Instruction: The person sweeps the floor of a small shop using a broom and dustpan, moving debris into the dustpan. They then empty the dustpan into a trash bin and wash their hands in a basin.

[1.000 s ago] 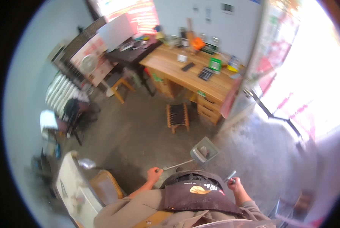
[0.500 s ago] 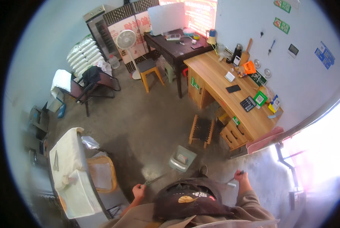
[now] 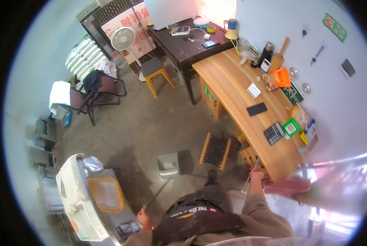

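Observation:
My left hand (image 3: pixel 143 216) is closed round the end of a thin dark handle that runs up to a grey-green dustpan (image 3: pixel 163 158). The dustpan sits out in front of me, low over the concrete floor, and a small pale, reddish scrap (image 3: pixel 169 165) lies inside it. On the other side, my right hand (image 3: pixel 256 175) grips a slim grey handle (image 3: pixel 246 185) beside the desk's near drawers. Its lower end is hidden behind my arm and clothes, so its kind is unclear.
A slatted wooden footrest (image 3: pixel 215 151) stands by the wooden desk (image 3: pixel 228 78), which carries a phone, a calculator and packets. At left is a cloth-covered table (image 3: pixel 70 180) with a wood-framed chair (image 3: pixel 105 193). Farther off are folding chairs (image 3: pixel 105 88), a stool (image 3: pixel 152 67) and a fan (image 3: pixel 123 39).
The dustpan has swung left and away from my feet. My right hand has moved forward, closer to the desk drawers. The whole view has shifted toward the desk.

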